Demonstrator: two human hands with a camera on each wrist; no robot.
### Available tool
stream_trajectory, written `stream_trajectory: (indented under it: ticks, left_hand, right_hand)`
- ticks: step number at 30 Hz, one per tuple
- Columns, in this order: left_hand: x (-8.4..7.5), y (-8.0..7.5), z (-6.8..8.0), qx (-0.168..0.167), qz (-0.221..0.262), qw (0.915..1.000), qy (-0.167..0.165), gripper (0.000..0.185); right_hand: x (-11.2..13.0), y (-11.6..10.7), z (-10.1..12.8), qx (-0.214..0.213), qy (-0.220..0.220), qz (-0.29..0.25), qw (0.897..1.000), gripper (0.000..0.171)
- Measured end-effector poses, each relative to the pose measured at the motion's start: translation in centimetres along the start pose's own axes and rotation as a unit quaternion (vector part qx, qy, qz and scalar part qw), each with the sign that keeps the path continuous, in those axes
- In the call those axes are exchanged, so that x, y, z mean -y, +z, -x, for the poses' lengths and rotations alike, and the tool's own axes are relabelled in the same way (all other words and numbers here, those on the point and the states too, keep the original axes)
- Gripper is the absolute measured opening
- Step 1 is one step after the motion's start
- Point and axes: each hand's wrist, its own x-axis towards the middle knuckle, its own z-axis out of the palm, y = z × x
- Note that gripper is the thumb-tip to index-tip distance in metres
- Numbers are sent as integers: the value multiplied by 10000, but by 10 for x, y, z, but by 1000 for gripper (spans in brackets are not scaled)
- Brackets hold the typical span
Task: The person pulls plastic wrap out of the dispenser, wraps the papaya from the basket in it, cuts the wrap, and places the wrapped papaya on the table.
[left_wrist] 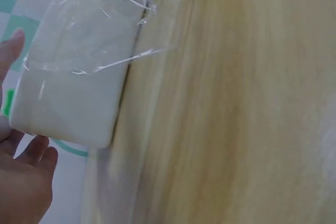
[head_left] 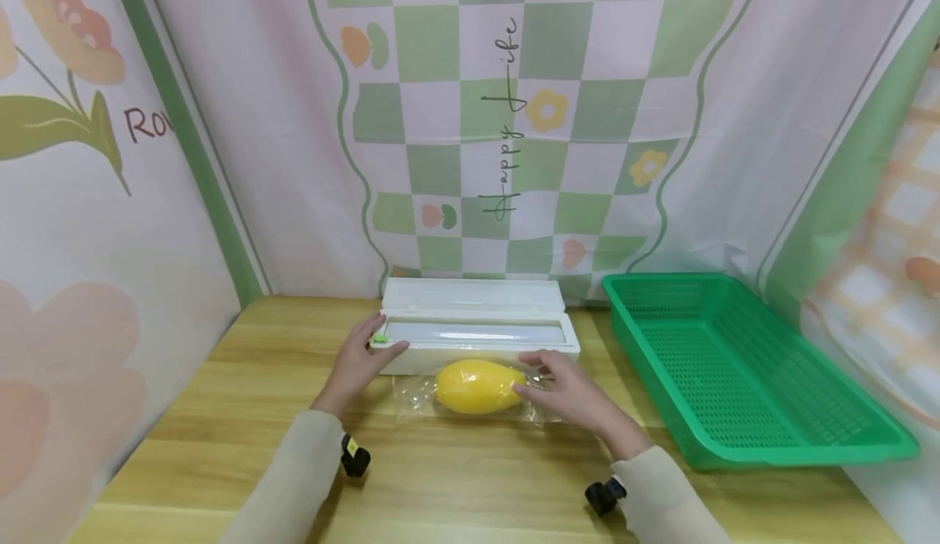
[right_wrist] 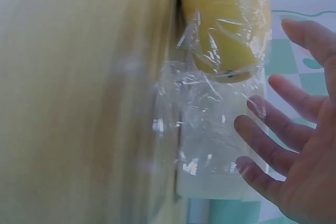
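A yellow fruit (head_left: 477, 386), mango-like in shape, lies in clear plastic film (right_wrist: 210, 124) in front of a white cling film dispenser (head_left: 470, 356). The dispenser's lid (head_left: 473, 293) is raised, and a pale film roll (head_left: 477, 333) shows inside. At the dispenser's left end is my left hand (head_left: 357, 363), its fingers beside the end wall and its thumb over the front rim. My right hand (head_left: 569, 389) hovers with spread fingers by the fruit's right end, over the loose film. Whether its fingertips touch the film, I cannot tell.
To the right, a green plastic basket (head_left: 657, 389) with perforated sides stands on the wooden table (head_left: 455, 479). A patterned curtain (head_left: 507, 120) hangs close behind the dispenser. A small green piece (head_left: 379, 338) sits at the dispenser's left rim.
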Motion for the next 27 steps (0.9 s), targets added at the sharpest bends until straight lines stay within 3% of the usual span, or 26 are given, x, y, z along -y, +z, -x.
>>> stream_trajectory:
  ticks: [10, 16, 21, 27]
  left_hand:
    - [10, -4, -1, 261, 262, 9992, 124, 83]
    - [16, -7, -3, 425, 369, 9984, 101, 85]
    - [15, -10, -3, 478, 206, 9985, 175, 81]
    - [14, -8, -2, 483, 306, 9982, 180, 80]
  right_hand:
    - [19, -9, -12, -159, -727, 449, 9962, 39]
    - [49, -8, -34, 252, -788, 391, 9958, 37]
    - [75, -2, -65, 625, -1167, 443, 9902, 34]
    - [108, 17, -104, 1089, -1159, 657, 9851, 32]
